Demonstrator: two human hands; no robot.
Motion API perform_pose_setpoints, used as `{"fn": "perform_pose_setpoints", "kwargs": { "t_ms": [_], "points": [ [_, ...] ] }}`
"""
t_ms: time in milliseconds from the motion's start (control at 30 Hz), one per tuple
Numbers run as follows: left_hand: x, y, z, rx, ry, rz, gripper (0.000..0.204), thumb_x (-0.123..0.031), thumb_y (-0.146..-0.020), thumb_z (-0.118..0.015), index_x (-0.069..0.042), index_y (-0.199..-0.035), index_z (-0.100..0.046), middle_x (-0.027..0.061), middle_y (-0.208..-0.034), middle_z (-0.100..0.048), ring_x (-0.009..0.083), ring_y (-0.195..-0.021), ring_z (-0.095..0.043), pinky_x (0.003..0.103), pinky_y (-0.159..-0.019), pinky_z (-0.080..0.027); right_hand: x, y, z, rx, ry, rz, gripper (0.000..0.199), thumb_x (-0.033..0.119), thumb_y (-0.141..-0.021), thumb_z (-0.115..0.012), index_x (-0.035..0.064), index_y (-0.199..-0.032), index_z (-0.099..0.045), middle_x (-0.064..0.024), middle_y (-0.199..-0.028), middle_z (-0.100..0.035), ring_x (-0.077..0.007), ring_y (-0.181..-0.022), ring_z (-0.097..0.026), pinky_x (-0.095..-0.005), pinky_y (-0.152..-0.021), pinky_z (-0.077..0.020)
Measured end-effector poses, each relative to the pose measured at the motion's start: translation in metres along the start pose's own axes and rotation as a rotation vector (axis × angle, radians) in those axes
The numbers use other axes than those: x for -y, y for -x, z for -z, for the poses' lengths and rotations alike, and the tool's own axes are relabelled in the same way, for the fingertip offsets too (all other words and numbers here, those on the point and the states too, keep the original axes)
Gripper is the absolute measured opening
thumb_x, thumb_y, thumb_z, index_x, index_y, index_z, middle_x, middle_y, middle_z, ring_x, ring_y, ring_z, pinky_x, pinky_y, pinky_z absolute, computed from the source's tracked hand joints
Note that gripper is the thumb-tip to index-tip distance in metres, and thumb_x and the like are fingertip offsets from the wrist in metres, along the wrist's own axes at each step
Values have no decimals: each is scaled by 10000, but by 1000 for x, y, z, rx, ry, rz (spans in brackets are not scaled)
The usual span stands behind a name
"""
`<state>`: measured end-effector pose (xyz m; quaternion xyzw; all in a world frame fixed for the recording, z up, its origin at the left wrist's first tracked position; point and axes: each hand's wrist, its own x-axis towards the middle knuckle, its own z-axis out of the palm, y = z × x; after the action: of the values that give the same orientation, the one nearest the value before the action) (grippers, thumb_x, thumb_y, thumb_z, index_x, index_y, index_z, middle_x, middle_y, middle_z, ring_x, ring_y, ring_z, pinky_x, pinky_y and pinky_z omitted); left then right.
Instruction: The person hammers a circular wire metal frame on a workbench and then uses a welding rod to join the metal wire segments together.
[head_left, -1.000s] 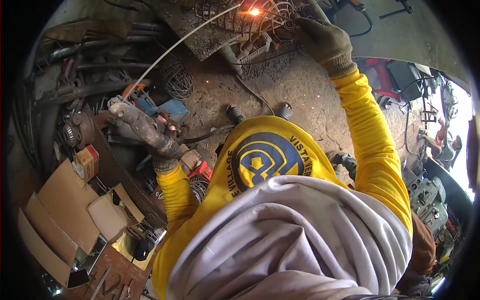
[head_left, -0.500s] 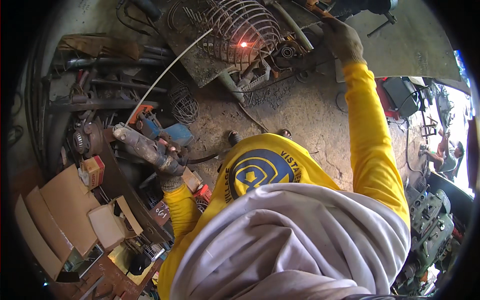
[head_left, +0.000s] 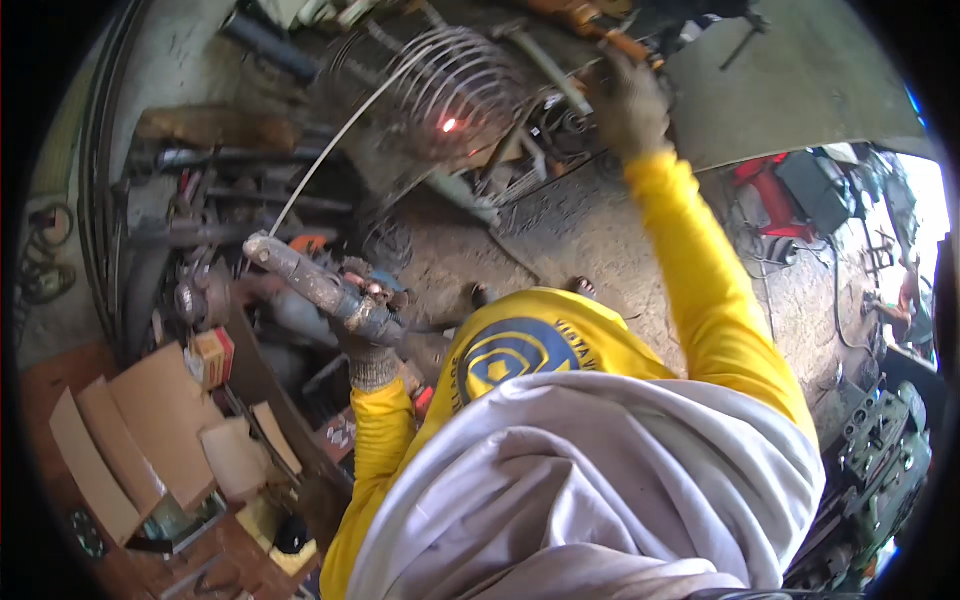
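Note:
My left hand (head_left: pixel 372 360), in a knitted glove, is closed around a worn welding electrode holder (head_left: pixel 310 283). From its jaw a long pale welding rod (head_left: pixel 345 128) rises to a cage of curved metal bars (head_left: pixel 463 75) on the workbench. A small red-orange spot (head_left: pixel 449 125) glows at the lower side of the cage. My right hand (head_left: pixel 632 105), also gloved, reaches to the far side beside an orange tool (head_left: pixel 628 46). Its fingers are blurred, so I cannot tell whether they grip the tool.
Opened cardboard boxes (head_left: pixel 155 420) stand at the lower left. Metal pipes and scrap (head_left: pixel 250 190) pile up left of the bench. On the right are a red and dark machine (head_left: pixel 790 195), grey machinery (head_left: pixel 880 450) and another person (head_left: pixel 905 305). A cable (head_left: pixel 515 255) crosses the floor.
The view has turned a little, shifting the bench left and the boxes right. My right hand appears lower and further left. The left hand still holds the electrode holder, its rod against the cage.

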<state>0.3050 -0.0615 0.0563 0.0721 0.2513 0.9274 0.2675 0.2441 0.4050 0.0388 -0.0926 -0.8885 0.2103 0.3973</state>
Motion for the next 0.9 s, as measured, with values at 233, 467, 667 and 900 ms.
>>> {"fn": "perform_pose_setpoints", "kwargs": {
  "t_ms": [233, 467, 667, 900],
  "points": [
    [90, -105, -120, 98, -1860, -493, 294, -376, -944, -661, -96, -1030, -637, 81, -886, -658, 271, -783, -654, 470, -727, -523, 106, 107, 88, 445, -807, 28, 694, 400, -953, -669, -19, -1461, -447, -307, -1387, -542, -457, -1297, -546, -464, -1096, -441],
    [200, -151, -234, 473, -908, -265, 497, -138, -936, -702, -10, -1371, -497, 135, -1146, -641, 231, -1032, -657, 325, -912, -525, 80, 94, 109, -27, -902, -272, 616, 352, -1018, -574, -20, -1484, -417, -217, -1335, -606, -330, -1224, -620, -399, -1036, -475],
    [195, -173, -218, 605, -1359, -556, 624, -370, -942, -742, 22, -1360, -494, 175, -1209, -640, 251, -1104, -651, 364, -941, -535, 6, 70, 144, -131, -541, -798, 548, 208, -902, -704, 51, -1386, -501, -138, -1094, -681, -230, -961, -681, -373, -840, -559],
    [137, -149, -117, 450, -1136, 5, 477, -289, -973, -707, 2, -1319, -554, 98, -1053, -670, 187, -945, -652, 343, -858, -544, -75, 15, 186, -587, -276, -617, 480, 183, -885, -735, 0, -1284, -541, -89, -894, -685, -165, -704, -673, -312, -657, -550]
  ]
}}
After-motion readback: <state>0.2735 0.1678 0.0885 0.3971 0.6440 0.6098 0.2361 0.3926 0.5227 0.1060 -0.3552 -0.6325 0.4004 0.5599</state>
